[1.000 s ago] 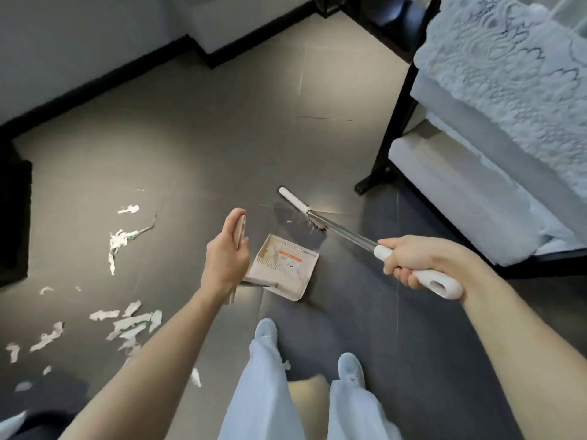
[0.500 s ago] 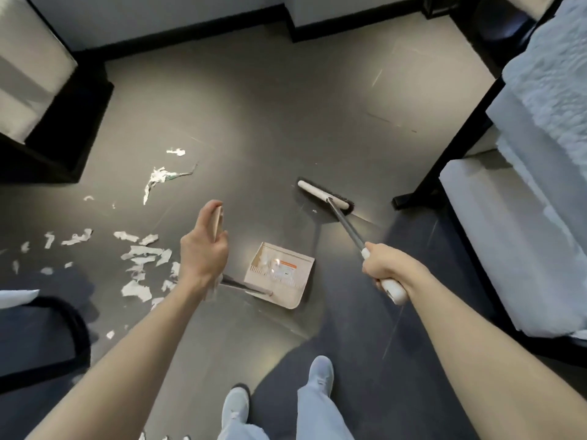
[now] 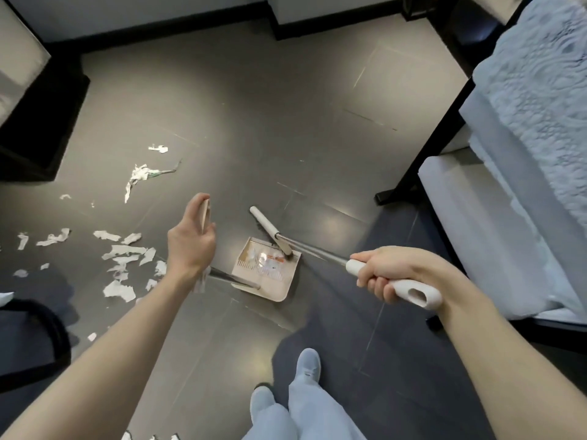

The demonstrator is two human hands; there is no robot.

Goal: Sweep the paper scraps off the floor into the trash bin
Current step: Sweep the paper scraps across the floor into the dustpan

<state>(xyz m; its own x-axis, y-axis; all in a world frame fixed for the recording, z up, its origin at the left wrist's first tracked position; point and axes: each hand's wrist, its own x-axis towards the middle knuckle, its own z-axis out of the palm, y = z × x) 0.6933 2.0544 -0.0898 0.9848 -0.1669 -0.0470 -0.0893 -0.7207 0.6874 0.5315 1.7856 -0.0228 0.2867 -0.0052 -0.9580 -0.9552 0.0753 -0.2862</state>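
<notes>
Several white paper scraps lie scattered on the grey floor at the left. A beige dustpan rests on the floor in the middle, with a few small scraps inside. My left hand grips the top of the dustpan's long handle. My right hand grips the white grip of the broom. The broom's white head sits over the dustpan's far right edge. No trash bin is plainly recognisable.
A bed with a pale textured cover and black frame leg fills the right side. Dark furniture stands at the far left. A black curved object sits at the lower left. My feet stand behind the dustpan.
The view turned left, bringing more scraps into sight. My right hand drew the broom head back from the floor beyond the dustpan onto its far right edge.
</notes>
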